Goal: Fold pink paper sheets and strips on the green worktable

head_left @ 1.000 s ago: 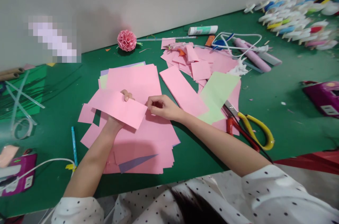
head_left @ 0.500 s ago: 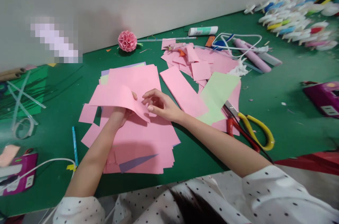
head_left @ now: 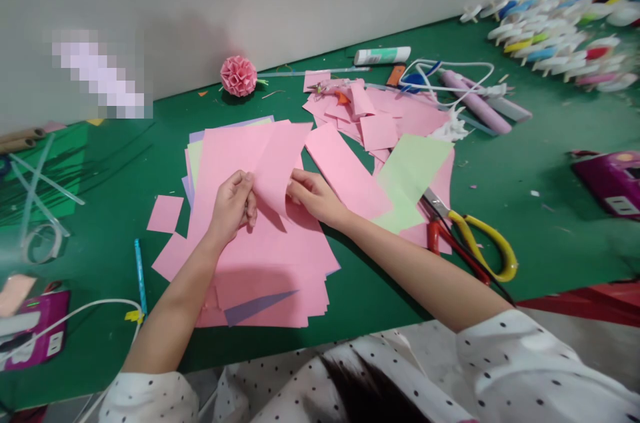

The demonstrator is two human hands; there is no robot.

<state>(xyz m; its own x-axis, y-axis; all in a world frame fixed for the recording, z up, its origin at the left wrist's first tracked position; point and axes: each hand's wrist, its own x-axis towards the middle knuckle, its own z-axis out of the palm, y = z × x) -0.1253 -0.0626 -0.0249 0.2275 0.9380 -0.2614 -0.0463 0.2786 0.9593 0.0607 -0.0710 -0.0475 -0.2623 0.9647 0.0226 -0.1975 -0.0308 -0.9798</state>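
A strip of pink paper point(head_left: 281, 160), bent along its length, is held up between my two hands. My left hand point(head_left: 234, 204) pinches its left edge, fingers curled. On the other side my right hand point(head_left: 315, 195) is closed on its right edge, with the fingertips partly behind the paper. Below both hands lies a stack of pink paper sheets point(head_left: 265, 246), with purple and green edges showing. Just right of my right hand rests a folded-looking pink paper strip point(head_left: 345, 166). Green paper point(head_left: 417, 166) lies beyond it.
Yellow-and-red-handled scissors point(head_left: 467, 236) lie to the right. A pink paper flower ball point(head_left: 239, 76) sits by the wall. Behind the stack are pink paper scraps point(head_left: 380, 133), a glue stick point(head_left: 383, 56) and a pink hair straightener point(head_left: 475, 100). A blue pen point(head_left: 140, 276) is at left.
The pink strip has swung from lying sideways to standing more upright, and moved right. My right hand has closed on its edge; my left hand has shifted to its left edge.
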